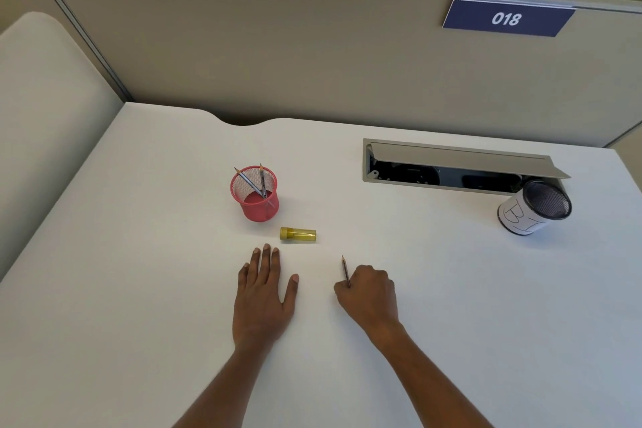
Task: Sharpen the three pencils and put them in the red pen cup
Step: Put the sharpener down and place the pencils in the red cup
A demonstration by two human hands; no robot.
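"Pencils point(255, 182), where are they?"

"2 stand in the red pen cup point(258, 210), left of the frame's centre, tips up and leaning against the mesh. The last pencil point(345, 271) is lower, right of centre. The right hand point(368, 292) has its fingers curled round it, with the tip pointing away towards the top of the frame."

"And the other hand?"

"The left hand point(264, 292) lies flat on the desk point(139, 254) with fingers straight and spread, grasping nothing. Its fingertips are near the yellow sharpener point(298, 234), which lies on its side just below the cup, untouched."

"So which step is this?"

"Pencil 3 of 3, I'd say, the last round. Its tip looks pointed, but it's too small to be sure it has been sharpened."

"Then the next move?"

"It depends on that tip. If it's blunt, the left hand needs to pick up the sharpener and steady it while the right feeds the pencil in and twists. If it's sharp, the right hand only has to carry it up and left to the cup and drop it in blunt end first. It should go in gently, since the 2 leaning pencils crowd the opening and the light mesh cup could tip."
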